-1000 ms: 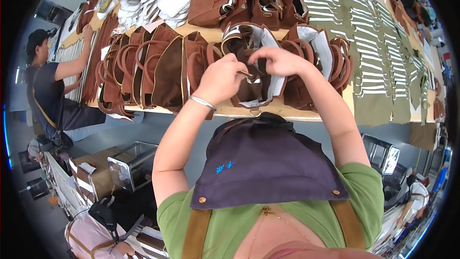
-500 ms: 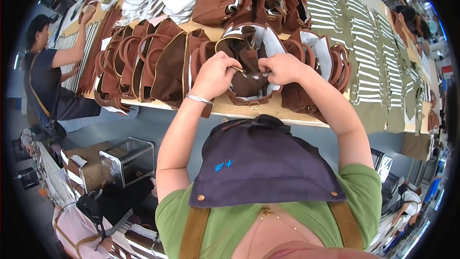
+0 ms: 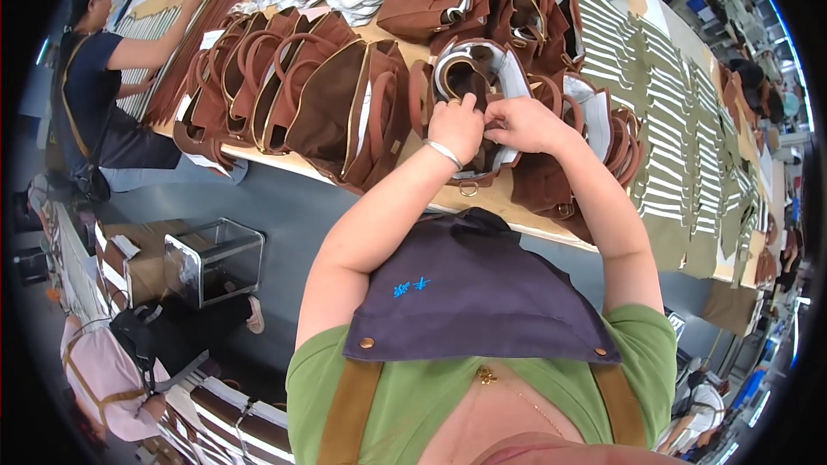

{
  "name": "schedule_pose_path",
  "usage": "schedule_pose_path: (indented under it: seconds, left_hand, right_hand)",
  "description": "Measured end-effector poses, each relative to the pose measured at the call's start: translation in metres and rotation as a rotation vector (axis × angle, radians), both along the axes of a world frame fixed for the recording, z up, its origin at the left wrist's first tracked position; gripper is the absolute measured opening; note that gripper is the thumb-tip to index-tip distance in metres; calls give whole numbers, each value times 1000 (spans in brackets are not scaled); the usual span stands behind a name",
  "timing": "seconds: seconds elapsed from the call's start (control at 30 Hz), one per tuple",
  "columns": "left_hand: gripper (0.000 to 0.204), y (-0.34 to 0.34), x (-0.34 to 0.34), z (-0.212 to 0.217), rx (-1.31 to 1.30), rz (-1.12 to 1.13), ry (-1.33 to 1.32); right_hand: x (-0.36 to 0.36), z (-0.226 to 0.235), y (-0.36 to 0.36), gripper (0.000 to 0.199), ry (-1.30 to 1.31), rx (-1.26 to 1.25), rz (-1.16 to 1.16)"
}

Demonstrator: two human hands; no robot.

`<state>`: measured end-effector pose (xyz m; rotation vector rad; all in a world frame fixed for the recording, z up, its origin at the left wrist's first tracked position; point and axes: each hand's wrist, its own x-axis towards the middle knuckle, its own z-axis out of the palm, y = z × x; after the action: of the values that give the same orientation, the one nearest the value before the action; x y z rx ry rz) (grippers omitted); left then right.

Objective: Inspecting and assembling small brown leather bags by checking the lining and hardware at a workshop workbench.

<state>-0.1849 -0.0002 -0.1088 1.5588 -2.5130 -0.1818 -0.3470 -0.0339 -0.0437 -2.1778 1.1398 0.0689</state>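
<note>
Overlapping an open brown bag [image 3: 467,79], left hand [image 3: 457,131] and right hand [image 3: 525,126] nearly meet, fingers [image 3: 468,103] curled almost closed (gripping what, if anything, I cannot tell).

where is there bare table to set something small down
A narrow strip of tan tabletop is bare between the open brown leather-like handbag and its near edge. It's crowded left, with a row of loop-handled brown handbags, and further right, with white-striped olive fabric pieces.
</note>
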Motion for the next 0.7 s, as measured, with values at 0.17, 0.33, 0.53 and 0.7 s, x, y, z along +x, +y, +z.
schedule_pose_path:
  seconds: [0.17, 0.33, 0.53, 0.7]
  left_hand:
    - [22, 65, -17, 57, -102, -22, 533]
    - [16, 94, -28, -6, -115, 2, 339]
    - [5, 78, 9, 29, -214, -86, 294]
    - [22, 62, 52, 97, 73, -125, 524]
  right_hand:
    - [-31, -22, 3, 19, -95, -192, 138]
    - [-25, -12, 16, 16, -38, -13, 145]
    - [-10, 30, 11, 17, 3, -21, 151]
    - [8, 86, -1, 21, -72, 209, 241]
